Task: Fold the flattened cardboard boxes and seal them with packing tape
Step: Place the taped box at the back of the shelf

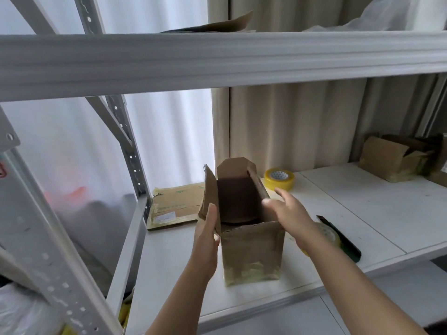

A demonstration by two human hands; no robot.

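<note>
On the shelf [362,213] 1 box [251,250] stands erected, base taped, top flaps unclosed, gripped by the left hand [206,234], right hand [289,212] fingers spread.

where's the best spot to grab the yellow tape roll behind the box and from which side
Probably from above. The tape roll lies flat on the shelf with its core hole facing up, so put the thumb in the hole and the fingers over the outer wall. Its right side is clear; the box stands close on its left.

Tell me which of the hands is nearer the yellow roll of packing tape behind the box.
Right. The right hand is just in front of the yellow tape roll; the left hand is across the open cardboard box, holding its left flap.
</note>
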